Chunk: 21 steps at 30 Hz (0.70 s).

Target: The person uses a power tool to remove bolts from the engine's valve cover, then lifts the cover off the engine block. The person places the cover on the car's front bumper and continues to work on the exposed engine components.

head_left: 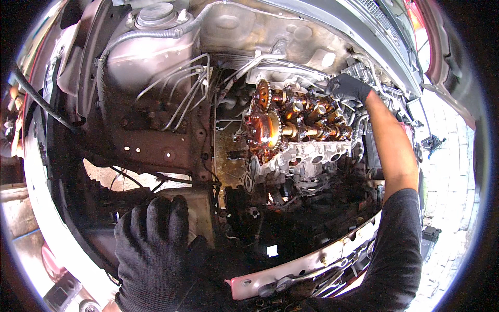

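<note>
My left hand (153, 252), in a black knit glove, lies at the front left of the engine bay. Its fingers are stretched out over a beige-grey panel (201, 216) and hold nothing. My right hand (349, 88), also gloved in black, reaches to the far right end of the engine. Its fingers are curled down behind the cylinder head (312, 151); what they grip, if anything, is hidden. Between the hands sits the opened engine, with oily brown camshafts (304, 132) exposed. A large timing gear (267, 130) and a smaller toothed gear (263, 96) stand at its left end.
Bent metal lines (187, 99) rise left of the engine. A strut tower (157, 14) stands at the far left, with a corrugated hose (171, 34) beside it. The pale front crossmember (306, 255) runs along the near side. A cable (39, 99) crosses the left edge.
</note>
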{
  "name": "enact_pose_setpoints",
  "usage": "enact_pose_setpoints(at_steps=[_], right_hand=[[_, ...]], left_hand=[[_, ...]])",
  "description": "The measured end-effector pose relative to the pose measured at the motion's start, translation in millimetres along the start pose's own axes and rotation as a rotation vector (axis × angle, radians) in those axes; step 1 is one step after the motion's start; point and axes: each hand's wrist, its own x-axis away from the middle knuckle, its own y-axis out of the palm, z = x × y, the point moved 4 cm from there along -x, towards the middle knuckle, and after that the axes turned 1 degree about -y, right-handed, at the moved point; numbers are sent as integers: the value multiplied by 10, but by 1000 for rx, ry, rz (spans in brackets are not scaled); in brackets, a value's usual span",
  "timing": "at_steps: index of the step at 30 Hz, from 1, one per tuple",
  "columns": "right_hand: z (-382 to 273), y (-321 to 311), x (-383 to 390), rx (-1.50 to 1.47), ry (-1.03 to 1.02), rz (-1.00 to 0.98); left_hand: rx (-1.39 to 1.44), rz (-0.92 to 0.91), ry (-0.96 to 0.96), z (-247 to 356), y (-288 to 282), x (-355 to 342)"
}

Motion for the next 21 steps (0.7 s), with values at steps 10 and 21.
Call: enact_pose_setpoints(at_steps=[10, 21], right_hand=[[207, 41, -54, 24, 145, -151], [263, -9, -73, 66, 17, -95]], left_hand=[[2, -15, 0, -15, 4, 7], [1, -98, -44, 2, -31, 58]])
